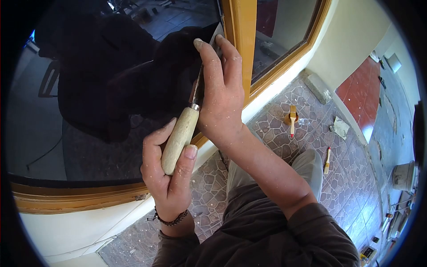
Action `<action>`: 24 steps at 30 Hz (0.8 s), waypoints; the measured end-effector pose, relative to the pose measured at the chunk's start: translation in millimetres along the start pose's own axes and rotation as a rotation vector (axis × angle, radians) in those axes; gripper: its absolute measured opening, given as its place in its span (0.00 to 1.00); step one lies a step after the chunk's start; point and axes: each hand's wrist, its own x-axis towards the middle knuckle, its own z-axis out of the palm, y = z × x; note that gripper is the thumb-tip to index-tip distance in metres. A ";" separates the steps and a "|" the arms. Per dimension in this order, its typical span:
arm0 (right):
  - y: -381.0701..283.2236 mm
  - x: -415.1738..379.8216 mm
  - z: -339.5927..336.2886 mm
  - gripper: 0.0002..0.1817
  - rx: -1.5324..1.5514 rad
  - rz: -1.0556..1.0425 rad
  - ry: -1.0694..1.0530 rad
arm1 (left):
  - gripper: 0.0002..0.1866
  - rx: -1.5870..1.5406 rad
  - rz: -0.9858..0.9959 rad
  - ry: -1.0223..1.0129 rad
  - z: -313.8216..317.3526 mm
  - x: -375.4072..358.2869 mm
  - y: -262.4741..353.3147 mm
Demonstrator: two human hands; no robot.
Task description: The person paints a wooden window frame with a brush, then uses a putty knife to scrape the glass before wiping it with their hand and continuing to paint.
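Observation:
A knife (pixel 180 140) with a pale, worn wooden handle points up along the dark window glass (pixel 98 155). Its long metal blade reaches the inner edge of the yellow-brown wooden frame (pixel 240 44). My left hand (pixel 167 182), a braided bracelet at its wrist, is closed around the handle. Higher up, my right hand (pixel 222 98) grips the blade, two fingers stretched along it near the tip. Part of the blade is hidden behind that hand. Pale specks dot both hands.
On the stone-patterned floor, a brush (pixel 292 119) lies across a small container, with another brush (pixel 328 161) nearby. A crumpled pale scrap (pixel 341 127) and a concrete block (pixel 317 88) lie farther off. A grey bucket (pixel 403 176) stands at right. Another window pane (pixel 284 35) is beside the frame.

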 end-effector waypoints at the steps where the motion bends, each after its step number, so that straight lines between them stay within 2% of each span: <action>1: -0.4 0.4 -0.3 0.28 0.011 0.014 -0.004 | 0.19 0.005 -0.002 0.007 -0.2 0.5 1.3; 6: 1.0 2.0 0.8 0.31 -0.077 0.004 0.039 | 0.19 0.027 -0.005 0.016 -3.0 6.6 6.2; 10: -0.3 3.7 -0.6 0.32 -0.062 0.024 0.028 | 0.18 0.152 0.164 0.024 -3.1 10.8 3.4; 20: -5.9 8.7 -8.7 0.31 0.006 0.025 -0.052 | 0.18 0.133 0.148 0.014 -5.1 14.0 10.2; 22: -9.4 8.9 -10.0 0.30 0.016 0.104 -0.072 | 0.18 0.134 0.153 0.012 -5.2 13.1 10.8; 24: -12.0 6.0 -13.5 0.29 0.020 0.047 -0.061 | 0.18 0.136 0.154 0.010 -6.1 8.5 15.8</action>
